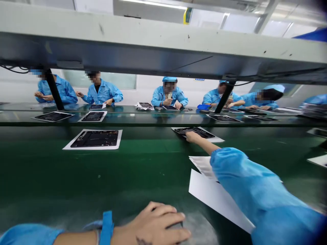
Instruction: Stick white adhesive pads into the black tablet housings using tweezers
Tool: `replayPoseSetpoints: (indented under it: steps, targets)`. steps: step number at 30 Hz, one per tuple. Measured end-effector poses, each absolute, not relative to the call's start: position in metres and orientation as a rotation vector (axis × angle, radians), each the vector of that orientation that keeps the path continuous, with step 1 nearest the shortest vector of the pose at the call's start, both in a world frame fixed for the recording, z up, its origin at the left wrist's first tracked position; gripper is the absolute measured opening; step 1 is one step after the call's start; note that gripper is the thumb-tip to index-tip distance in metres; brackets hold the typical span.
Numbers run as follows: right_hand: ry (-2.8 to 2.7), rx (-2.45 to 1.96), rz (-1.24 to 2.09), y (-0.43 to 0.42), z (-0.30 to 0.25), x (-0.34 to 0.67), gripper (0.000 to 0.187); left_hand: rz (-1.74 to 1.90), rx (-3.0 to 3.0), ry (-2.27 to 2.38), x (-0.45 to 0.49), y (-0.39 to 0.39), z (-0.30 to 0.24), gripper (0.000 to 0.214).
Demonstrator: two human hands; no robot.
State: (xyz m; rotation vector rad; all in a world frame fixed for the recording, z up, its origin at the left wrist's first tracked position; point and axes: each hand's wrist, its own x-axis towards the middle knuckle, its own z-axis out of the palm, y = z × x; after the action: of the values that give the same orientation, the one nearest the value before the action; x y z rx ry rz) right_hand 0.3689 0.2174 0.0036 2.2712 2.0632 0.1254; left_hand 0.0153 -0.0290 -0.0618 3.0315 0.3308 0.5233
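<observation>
My left hand (158, 223) is low in the head view, palm down, with its fingers apart. Beneath its fingertips is a dark patch that I cannot make out. A blue band (106, 227) circles that wrist. My right hand (194, 137) reaches far forward, its fingers closed at the near edge of a black flat electronic device (207, 133) with inner parts showing. This device lies on a white sheet (217, 139); the fingertips are small and partly hidden. Under my right forearm lie a white sheet (214, 197) and a printed paper (203, 165).
Another such device (95, 139) sits on white paper at left on the green work surface (63, 177). Beyond a dark ledge (143, 119) lie several more. A shelf beam (163, 37) with black posts (55, 90) crosses overhead. Several co-workers in blue sit opposite.
</observation>
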Motion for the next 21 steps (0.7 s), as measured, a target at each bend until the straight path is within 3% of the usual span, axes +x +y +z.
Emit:
replayPoseSetpoints:
  steps: [3, 6, 8, 11, 14, 17, 21]
  targets:
    - [2.212, 2.151, 0.098, 0.191, 0.01, 0.338, 0.03, 0.559, 2.896, 0.502, 0.009, -0.017, -0.042, 0.035]
    - [2.466, 1.964, 0.065, 0.141, 0.013, 0.297, 0.013, 0.635, 2.999, 0.802, 0.003, 0.006, -0.024, 0.042]
    - [2.648, 1.801, 0.006, 0.094, 0.015, 0.269, 0.015, 0.561, 3.18, 1.0, 0.0, 0.019, -0.014, 0.049]
    - [2.985, 1.51, -0.163, 0.012, 0.024, 0.236, 0.018, 0.297, 3.372, 1.185, -0.007, 0.011, 0.001, 0.035]
    - [3.224, 1.354, -0.584, -0.06, 0.045, 0.223, 0.02, 0.101, 3.525, 0.963, -0.016, -0.036, 0.015, 0.022]
    - [3.299, 1.691, -0.845, -0.102, 0.069, 0.234, 0.031, 0.126, 3.548, 0.727, -0.031, -0.1, 0.022, 0.018]
    - [3.169, 2.599, -0.68, -0.131, 0.079, 0.284, 0.061, 0.134, 3.442, 0.426, -0.055, -0.163, 0.013, 0.016]
